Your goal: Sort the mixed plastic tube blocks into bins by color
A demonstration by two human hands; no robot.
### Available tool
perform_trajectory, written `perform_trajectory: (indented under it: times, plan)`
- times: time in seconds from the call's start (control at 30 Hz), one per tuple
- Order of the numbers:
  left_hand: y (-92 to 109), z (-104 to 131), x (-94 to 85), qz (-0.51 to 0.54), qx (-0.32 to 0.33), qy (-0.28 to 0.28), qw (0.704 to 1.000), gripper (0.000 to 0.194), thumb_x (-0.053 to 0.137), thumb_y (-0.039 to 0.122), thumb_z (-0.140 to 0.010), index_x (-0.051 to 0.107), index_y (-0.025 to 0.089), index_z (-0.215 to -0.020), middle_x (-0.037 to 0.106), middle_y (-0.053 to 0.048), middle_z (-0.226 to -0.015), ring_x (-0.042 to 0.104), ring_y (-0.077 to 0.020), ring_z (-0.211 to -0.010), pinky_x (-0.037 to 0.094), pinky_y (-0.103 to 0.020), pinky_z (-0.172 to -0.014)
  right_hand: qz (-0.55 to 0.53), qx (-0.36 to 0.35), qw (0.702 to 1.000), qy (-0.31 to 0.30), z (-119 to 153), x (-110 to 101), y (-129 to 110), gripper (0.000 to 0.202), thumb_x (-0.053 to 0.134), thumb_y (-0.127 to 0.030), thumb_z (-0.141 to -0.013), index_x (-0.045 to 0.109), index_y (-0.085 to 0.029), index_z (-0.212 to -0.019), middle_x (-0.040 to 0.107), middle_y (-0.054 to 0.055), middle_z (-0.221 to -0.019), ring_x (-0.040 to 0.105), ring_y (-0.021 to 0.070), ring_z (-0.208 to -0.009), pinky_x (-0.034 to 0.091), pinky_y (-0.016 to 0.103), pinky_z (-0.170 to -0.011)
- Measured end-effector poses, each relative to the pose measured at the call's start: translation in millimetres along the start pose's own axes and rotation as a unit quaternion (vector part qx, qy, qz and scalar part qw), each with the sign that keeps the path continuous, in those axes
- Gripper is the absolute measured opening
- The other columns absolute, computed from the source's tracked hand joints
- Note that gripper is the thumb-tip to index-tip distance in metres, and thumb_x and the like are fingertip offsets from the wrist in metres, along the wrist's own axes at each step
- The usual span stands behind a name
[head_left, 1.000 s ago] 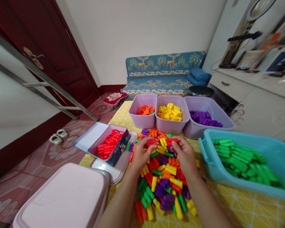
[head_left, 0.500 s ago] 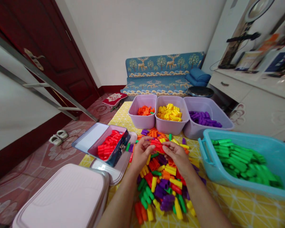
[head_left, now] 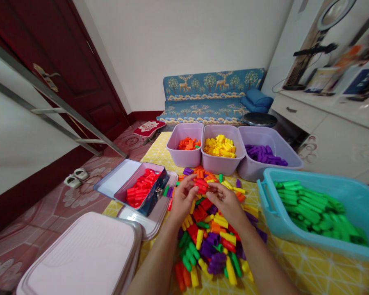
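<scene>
Both my hands meet over a mixed heap of bullet-shaped plastic blocks (head_left: 213, 239) in red, orange, yellow, green and purple. A small cluster of red blocks (head_left: 201, 185) is held between them. My left hand (head_left: 184, 196) has its fingers closed on the cluster's left side. From the right, the thumb and fingertips of my right hand (head_left: 226, 199) pinch the same cluster. Left of my hands, an open tin box (head_left: 156, 196) contains red blocks (head_left: 141, 188). Exactly how the held blocks join is partly hidden by my fingers.
Behind the heap stand three lilac bins, with orange blocks in the left bin (head_left: 184, 157), yellow in the middle bin (head_left: 221, 164) and purple in the right bin (head_left: 287, 151). A turquoise tub (head_left: 310, 235) of green blocks stands at right. Pale lids (head_left: 83, 254) lie at front left.
The red cluster between my hands has turned and now looks more compact, tilted toward my left hand. My right fingers have shifted slightly on it. The bins and tin have not moved.
</scene>
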State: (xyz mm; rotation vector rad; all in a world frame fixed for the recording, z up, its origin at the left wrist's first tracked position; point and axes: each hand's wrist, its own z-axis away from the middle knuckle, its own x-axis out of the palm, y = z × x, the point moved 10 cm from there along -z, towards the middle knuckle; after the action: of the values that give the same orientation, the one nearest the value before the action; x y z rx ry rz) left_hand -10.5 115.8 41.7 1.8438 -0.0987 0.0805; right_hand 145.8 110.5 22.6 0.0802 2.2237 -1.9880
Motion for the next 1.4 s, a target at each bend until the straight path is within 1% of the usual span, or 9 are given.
perform_trajectory:
  times: [0.2, 0.33, 0.47, 0.57, 0.67, 0.8, 0.93, 1.1, 1.4]
  plan:
    - [13.8, -4.1, -66.2, 0.273, 0.021, 0.229, 0.934, 0.037, 0.065, 0.016, -0.082, 0.059, 0.023, -0.118, 0.068, -0.005, -0.109, 0.068, -0.0117, -0.092, 0.055, -0.021, -0.083, -0.036, 0.027, 0.998, 0.034, -1.5, -6.8, 14.8, 0.035, 0.065, -0.047, -0.078, 0.067, -0.017, -0.097, 0.072, 0.010, -0.091, 0.068, 0.0237, -0.083, 0.054, 0.037, -0.075]
    - [24.6, -1.4, -81.7, 0.383, 0.024, 0.269, 0.883, 0.032, 0.052, 0.007, -0.085, 0.057, 0.018, -0.115, 0.059, -0.009, -0.129, 0.060, -0.0148, -0.116, 0.049, -0.023, -0.098, -0.055, 0.025, 0.997, 0.040, -1.0, -9.5, 16.9, 0.037, 0.065, -0.050, -0.078, 0.067, -0.018, -0.096, 0.072, 0.010, -0.091, 0.068, 0.0256, -0.085, 0.055, 0.039, -0.076]
    - [35.4, 3.0, -80.4, 0.392, 0.033, 0.276, 0.877, 0.044, 0.048, 0.012, -0.089, 0.039, 0.026, -0.131, 0.055, -0.011, -0.134, 0.057, -0.0170, -0.121, 0.049, -0.032, -0.100, -0.051, 0.022, 0.997, 0.051, 0.8, -10.4, 13.9, 0.036, 0.064, -0.050, -0.080, 0.067, -0.018, -0.097, 0.072, 0.009, -0.090, 0.068, 0.0241, -0.082, 0.055, 0.038, -0.075]
    - [36.8, 1.3, -75.4, 0.362, 0.042, 0.254, 0.896, 0.054, 0.052, 0.019, -0.089, 0.030, 0.033, -0.137, 0.055, -0.010, -0.135, 0.056, -0.0161, -0.122, 0.044, -0.035, -0.104, -0.040, 0.024, 0.997, 0.058, 0.9, -11.7, 12.6, 0.035, 0.063, -0.048, -0.080, 0.067, -0.018, -0.097, 0.072, 0.008, -0.089, 0.067, 0.0222, -0.078, 0.054, 0.035, -0.073]
    - [22.5, -3.6, -61.7, 0.310, -0.009, 0.200, 0.930, 0.049, 0.059, 0.028, -0.086, 0.043, 0.029, -0.133, 0.060, -0.011, -0.130, 0.057, -0.0189, -0.120, 0.045, -0.036, -0.101, -0.006, 0.015, 0.999, 0.044, 0.0, -14.4, 7.3, 0.030, 0.064, -0.042, -0.079, 0.068, -0.018, -0.097, 0.071, 0.007, -0.089, 0.066, 0.0212, -0.077, 0.052, 0.034, -0.072]
    - [5.3, -3.9, -40.5, 0.151, -0.064, 0.127, 0.978, 0.037, 0.069, 0.033, -0.078, 0.064, 0.017, -0.111, 0.070, -0.011, -0.109, 0.065, -0.0213, -0.105, 0.050, -0.032, -0.089, 0.133, -0.051, 0.988, -0.058, 2.8, -6.6, -11.1, 0.024, 0.068, -0.020, -0.071, 0.071, -0.022, -0.095, 0.070, 0.005, -0.097, 0.063, 0.0222, -0.087, 0.048, 0.038, -0.083]
    - [0.2, -2.5, -20.9, 0.081, -0.066, 0.072, 0.992, 0.030, 0.070, 0.033, -0.077, 0.070, 0.016, -0.101, 0.073, -0.008, -0.096, 0.068, -0.0184, -0.089, 0.051, -0.028, -0.079, 0.233, -0.108, 0.957, -0.136, 10.6, 8.8, -16.5, 0.037, 0.068, -0.008, -0.065, 0.073, -0.025, -0.097, 0.069, 0.004, -0.105, 0.060, 0.0245, -0.102, 0.042, 0.039, -0.094]
    - [-0.9, -1.5, -2.2, 0.045, -0.051, 0.003, 0.998, 0.027, 0.069, 0.034, -0.078, 0.070, 0.018, -0.100, 0.072, -0.007, -0.096, 0.066, -0.0192, -0.090, 0.050, -0.029, -0.081, 0.290, -0.100, 0.949, -0.078, 4.6, 12.5, -11.7, 0.018, 0.063, -0.019, -0.077, 0.074, -0.024, -0.090, 0.071, 0.006, -0.092, 0.062, 0.0245, -0.090, 0.045, 0.039, -0.084]
    - [5.2, 2.9, 15.7, -0.090, -0.001, -0.058, 0.994, 0.032, 0.066, 0.035, -0.081, 0.070, 0.022, -0.110, 0.069, -0.009, -0.107, 0.062, -0.0201, -0.091, 0.050, -0.029, -0.079, 0.027, -0.044, 0.997, 0.063, 2.5, -15.6, -12.9, 0.024, 0.069, -0.040, -0.076, 0.065, -0.020, -0.089, 0.071, 0.004, -0.081, 0.065, 0.0202, -0.073, 0.052, 0.031, -0.068]
